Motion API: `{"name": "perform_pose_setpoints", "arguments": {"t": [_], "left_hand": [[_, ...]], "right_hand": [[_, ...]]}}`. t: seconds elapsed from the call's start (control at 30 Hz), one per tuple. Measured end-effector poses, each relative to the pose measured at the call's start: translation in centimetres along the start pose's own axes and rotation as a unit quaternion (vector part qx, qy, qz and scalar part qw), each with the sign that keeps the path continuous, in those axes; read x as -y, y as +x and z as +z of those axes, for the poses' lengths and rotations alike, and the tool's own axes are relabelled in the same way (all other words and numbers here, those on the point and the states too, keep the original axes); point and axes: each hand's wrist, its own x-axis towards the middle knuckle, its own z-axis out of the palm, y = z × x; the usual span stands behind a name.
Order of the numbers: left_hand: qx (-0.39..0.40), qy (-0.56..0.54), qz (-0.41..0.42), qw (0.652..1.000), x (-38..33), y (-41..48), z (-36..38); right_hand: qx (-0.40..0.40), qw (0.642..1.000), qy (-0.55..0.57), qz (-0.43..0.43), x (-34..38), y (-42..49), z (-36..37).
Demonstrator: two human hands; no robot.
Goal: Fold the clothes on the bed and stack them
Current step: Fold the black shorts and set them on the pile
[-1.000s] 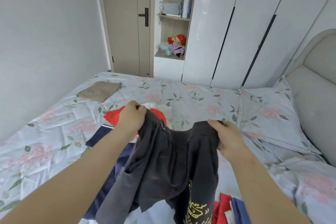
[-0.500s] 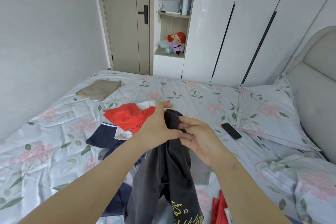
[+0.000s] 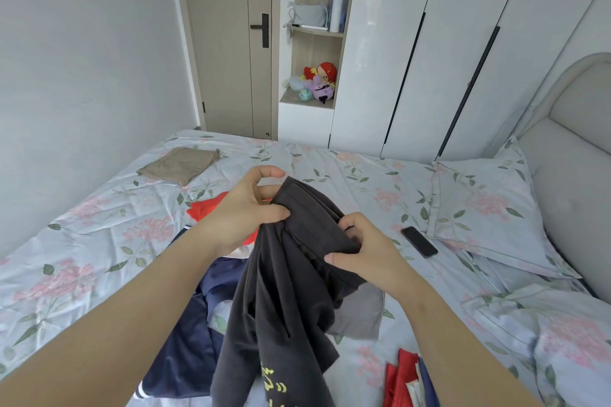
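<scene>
Folding: we held the dark grey garment up, unfolded.
Left hand: pinched its edge.
Right hand: fingers curled round it.
Next: we judged it needed spreading flat.

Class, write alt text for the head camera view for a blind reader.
Two hands hold a dark grey garment with yellow print above a floral bed: the left hand pinches its top edge, the right hand grips the cloth beside it. A red garment and a navy garment lie beneath; a folded tan garment and a phone lie farther off.

Raised left hand meets right hand (both pinching).
</scene>
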Motion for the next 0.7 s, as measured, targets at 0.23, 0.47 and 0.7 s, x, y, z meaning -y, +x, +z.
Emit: {"name": "perform_pose_setpoints", "arguments": {"t": [0.23, 0.47, 0.7], "left_hand": [[-0.007, -0.051, 0.013, 0.999, -0.5, -0.3, -1.3], [-0.020, -0.034, 0.017, 0.999, -0.6, -1.0, -2.1], [-0.057, -0.037, 0.077, 0.995, -2.1, -1.7, -4.0]], "right_hand": [[-0.012, 0.989, -0.143, -0.043, 0.3, 0.1, 0.2], [0.047, 0.932, -0.358, 0.012, 0.0, 0.2, -0.3], [-0.106, 0.994, 0.021, -0.020, 2.4, -0.3, -2.9]]}}
